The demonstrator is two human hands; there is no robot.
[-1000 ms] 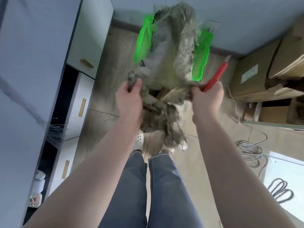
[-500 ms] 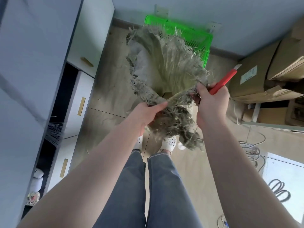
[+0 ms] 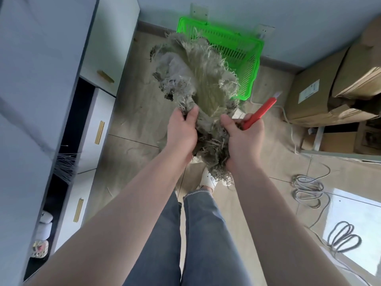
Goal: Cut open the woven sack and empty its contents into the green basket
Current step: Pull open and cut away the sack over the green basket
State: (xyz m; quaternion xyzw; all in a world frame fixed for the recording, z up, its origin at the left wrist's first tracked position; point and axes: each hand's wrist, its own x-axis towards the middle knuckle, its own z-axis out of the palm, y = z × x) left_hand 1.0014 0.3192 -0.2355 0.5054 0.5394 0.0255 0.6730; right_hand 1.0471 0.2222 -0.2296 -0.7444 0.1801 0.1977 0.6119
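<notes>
Both hands hold a frayed, grey-green woven sack (image 3: 198,79) in the middle of the frame. The left hand (image 3: 181,131) grips a bunch of the sack's loose fabric, thumb pressed into it. The right hand (image 3: 243,135) grips the sack's other side and at the same time holds a red knife (image 3: 260,112), whose blade tip points toward the upper right. The sack fans upward from the hands, its ragged strands spreading in front of the near left part of the green basket (image 3: 243,50), which stands on the floor (image 3: 132,112) against the wall at the top centre. Shredded ends of the sack hang down between the wrists. Cardboard boxes (image 3: 329,89) sit at the right edge, white drawers (image 3: 92,129) at the left, and coiled cables (image 3: 309,186) lie on the floor at lower right.
</notes>
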